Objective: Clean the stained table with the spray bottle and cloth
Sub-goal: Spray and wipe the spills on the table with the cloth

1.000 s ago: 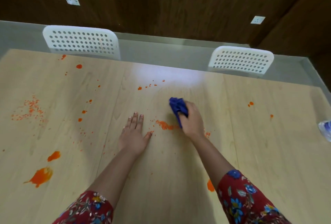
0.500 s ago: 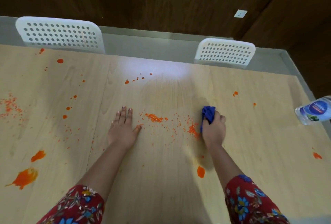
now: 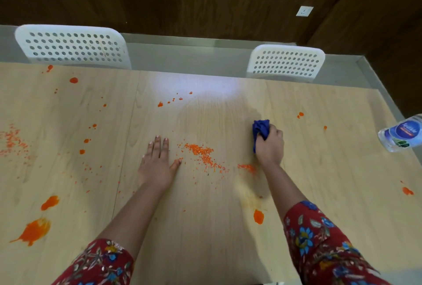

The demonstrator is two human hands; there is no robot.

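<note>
As a person looks down on a pale wooden table [image 3: 205,250], both bare forearms stretch from red flowered sleeves [image 3: 324,239] at the near edge toward the table's middle. The left hand [image 3: 157,163] lies flat, palm down. Its fingers are straight and close together, pointing at the far edge, and the thumb is spread to the right; it holds nothing. The right hand [image 3: 270,147], nearer the right edge, is curled into a fist around a bunched blue cloth [image 3: 260,130]. The cloth pokes out past the knuckles on the far side and rests on the tabletop.

Between the hands lies a scatter of orange crumbs [image 3: 201,151], thickest near the left thumb and thinning toward the right wrist. A clear bottle [image 3: 399,135] with a blue label sits at the right edge, well apart from the cloth and partly cut off by the frame.

An orange spot [image 3: 258,216] lies between the forearms, closer to the near edge. Larger orange blotches [image 3: 34,231] mark the near left corner, and small drops dot the left half. A stretch of wood with a bright glare patch [image 3: 196,84] runs from the cloth to the far edge. Two white perforated chair backs stand against that edge, one [image 3: 73,45] toward the left corner and one [image 3: 286,62] right of the middle.
</note>
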